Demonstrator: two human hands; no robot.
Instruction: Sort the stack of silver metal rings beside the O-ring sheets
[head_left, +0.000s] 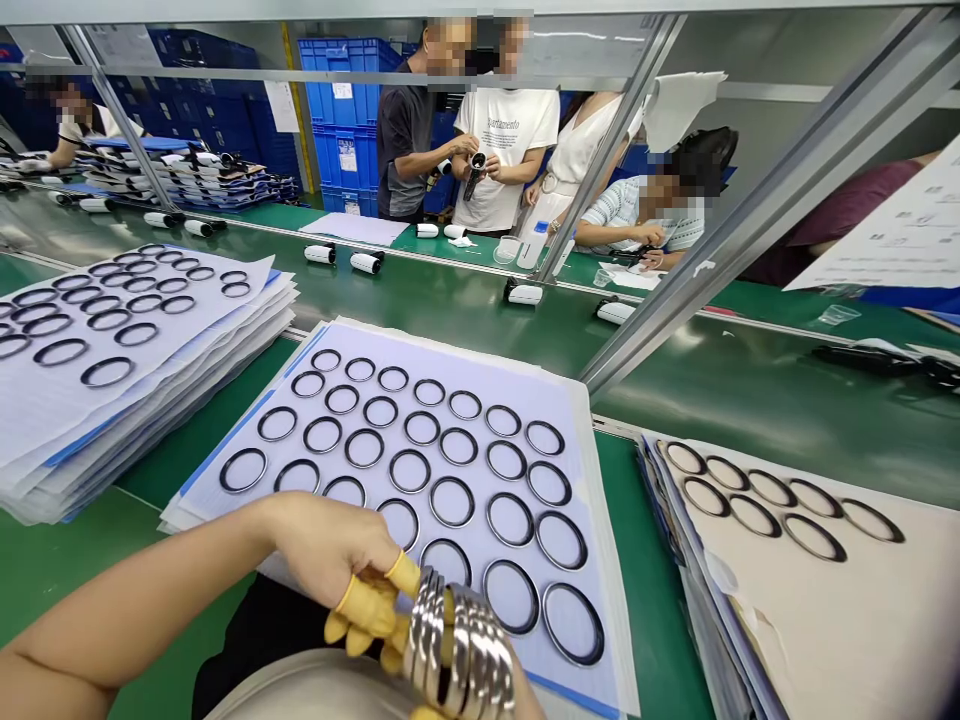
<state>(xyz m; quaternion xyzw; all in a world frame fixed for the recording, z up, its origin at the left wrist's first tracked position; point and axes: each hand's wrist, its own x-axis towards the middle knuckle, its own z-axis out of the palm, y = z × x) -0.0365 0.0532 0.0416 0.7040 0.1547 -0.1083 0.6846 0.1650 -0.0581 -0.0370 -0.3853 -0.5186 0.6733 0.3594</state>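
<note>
My right hand (523, 690), mostly hidden at the bottom edge, carries a stack of shiny metal rings (461, 645), with yellow-covered fingers showing through and around them. My left hand (337, 560) reaches in from the left, with yellow finger cots on its fingertips. Its bent fingers close against the left end of the stack; the exact grip is partly hidden. Beneath and beyond both hands, rows of black-edged rings (451, 501) lie flat on a white sheet (577, 400) atop a stack of sheets.
To the left, another sheet stack (225, 330) bears similar rings. At right, a cream sheet (892, 610) holds several more. Behind runs a green conveyor (450, 310) with white-and-black cylindrical parts (525, 293). A slanted metal post (720, 240) rises at right. Several people stand or sit across the line.
</note>
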